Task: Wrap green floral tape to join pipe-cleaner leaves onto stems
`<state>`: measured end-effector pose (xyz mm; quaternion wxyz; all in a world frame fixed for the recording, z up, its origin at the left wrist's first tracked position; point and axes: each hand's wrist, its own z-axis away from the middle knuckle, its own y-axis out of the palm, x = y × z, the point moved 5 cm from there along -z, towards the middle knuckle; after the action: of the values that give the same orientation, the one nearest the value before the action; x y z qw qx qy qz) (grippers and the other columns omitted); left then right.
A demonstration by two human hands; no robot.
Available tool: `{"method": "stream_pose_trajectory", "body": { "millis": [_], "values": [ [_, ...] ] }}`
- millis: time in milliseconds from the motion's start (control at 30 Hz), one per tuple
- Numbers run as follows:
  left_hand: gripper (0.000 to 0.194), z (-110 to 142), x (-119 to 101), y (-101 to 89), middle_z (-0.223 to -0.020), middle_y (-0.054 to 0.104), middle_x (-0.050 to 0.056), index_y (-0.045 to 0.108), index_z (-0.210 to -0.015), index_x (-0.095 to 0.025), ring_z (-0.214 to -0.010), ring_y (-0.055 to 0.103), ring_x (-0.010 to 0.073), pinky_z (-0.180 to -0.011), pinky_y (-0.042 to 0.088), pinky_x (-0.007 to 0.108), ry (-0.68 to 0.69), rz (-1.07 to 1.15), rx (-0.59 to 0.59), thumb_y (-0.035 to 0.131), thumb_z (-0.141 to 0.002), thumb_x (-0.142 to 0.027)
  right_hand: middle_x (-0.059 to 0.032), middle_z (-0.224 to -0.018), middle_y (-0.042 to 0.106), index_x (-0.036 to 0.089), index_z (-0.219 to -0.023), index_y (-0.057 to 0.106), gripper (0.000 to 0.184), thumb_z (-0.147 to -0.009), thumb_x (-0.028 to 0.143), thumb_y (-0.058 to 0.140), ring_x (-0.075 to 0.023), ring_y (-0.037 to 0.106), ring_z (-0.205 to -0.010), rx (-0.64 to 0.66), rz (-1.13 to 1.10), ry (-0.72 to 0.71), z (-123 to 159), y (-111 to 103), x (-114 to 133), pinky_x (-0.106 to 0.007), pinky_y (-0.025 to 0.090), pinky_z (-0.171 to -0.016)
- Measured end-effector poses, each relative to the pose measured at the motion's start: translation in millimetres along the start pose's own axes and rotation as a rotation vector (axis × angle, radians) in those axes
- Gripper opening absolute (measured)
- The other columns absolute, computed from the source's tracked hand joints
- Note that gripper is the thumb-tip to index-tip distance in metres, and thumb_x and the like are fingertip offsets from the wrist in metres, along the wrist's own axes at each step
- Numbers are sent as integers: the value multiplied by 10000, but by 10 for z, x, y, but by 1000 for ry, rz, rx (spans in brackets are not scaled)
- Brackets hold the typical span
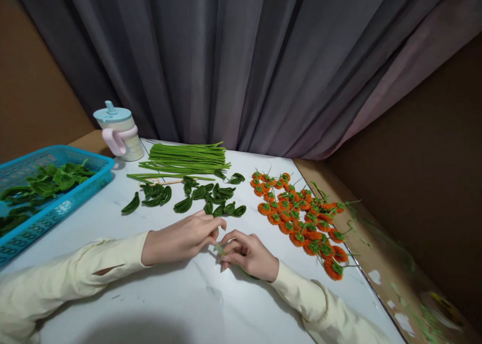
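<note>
Left hand [188, 237] first: from my remote seat I see its fingertips meeting a pale green strip [219, 249], too blurred to tell whether they grip or merely steady it. My right hand [250, 256] pinches that strip between thumb and fingers, a light hold that seems to suit so slight a piece, just above the marble-patterned tabletop [176, 299]. Far left, a blue plastic basket [85, 186] keeps loose green leaves contained; beside it, the straw-lidded tumbler [124, 139] stands upright, probably set back against spills. Green pipe cleaners [184, 157] lie lengthwise behind dark green chenille leaves [199, 192], likely for easy picking. Rightmost, orange chenille persimmons [286, 227] cluster apart, apparently sorted by kind.
</note>
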<state>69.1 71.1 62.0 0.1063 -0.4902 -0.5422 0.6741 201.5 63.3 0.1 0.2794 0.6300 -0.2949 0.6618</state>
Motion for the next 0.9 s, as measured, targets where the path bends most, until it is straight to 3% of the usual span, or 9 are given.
{"method": "stream_pose_trajectory", "body": {
  "millis": [200, 467, 567, 733, 833, 900],
  "values": [
    [173, -57, -20, -31, -820, 589, 22, 447, -1039, -166, -766, 520, 165, -744, 357, 278, 3, 28, -30, 387, -881, -125, -19, -610, 635, 125, -797, 543, 288, -720, 376, 661, -98, 575, -452, -33, -263, 90, -48, 22, -45, -247, 501, -491],
    [219, -81, 54, -110, -841, 608, 33, 450, -1102, -168, -815, 531, 176, -747, 377, 283, -28, -9, -50, 360, -903, -165, -13, -558, 605, 112, -721, 546, 296, -754, 397, 619, -59, 488, -369, -63, -216, 88, -48, 34, -58, -195, 426, -400],
    [209, -2, 164, -176, -952, 600, 57, 470, -1085, -169, -883, 524, 182, -783, 382, 295, -68, -100, -181, 349, -917, -193, -18, -564, 606, 110, -717, 550, 305, -756, 406, 612, -57, 483, -365, -73, -188, 93, -37, 22, -72, -189, 407, -391],
    [222, 360, 481, -239, -1090, 570, 106, 468, -1100, -156, -1018, 491, 224, -854, 353, 360, -189, -386, -548, 364, -912, -211, -5, -517, 578, 114, -673, 547, 336, -767, 434, 593, -53, 456, -350, -92, -138, 97, -27, 24, -48, -184, 369, -388],
    [245, 629, 715, -217, -1126, 546, 129, 446, -1113, -153, -1082, 450, 247, -900, 323, 403, -306, -480, -672, 417, -884, -235, -16, -527, 588, 121, -676, 545, 353, -779, 458, 571, -55, 443, -352, -100, -94, 128, -23, 24, -54, -186, 353, -387],
    [280, 755, 858, -204, -1125, 535, 134, 441, -1103, -151, -1062, 448, 254, -877, 335, 409, -409, -469, -693, 459, -865, -295, -17, -524, 581, 123, -680, 548, 356, -788, 463, 558, -60, 445, -362, -96, -49, 145, -25, 22, -65, -190, 351, -396]
  ]
}}
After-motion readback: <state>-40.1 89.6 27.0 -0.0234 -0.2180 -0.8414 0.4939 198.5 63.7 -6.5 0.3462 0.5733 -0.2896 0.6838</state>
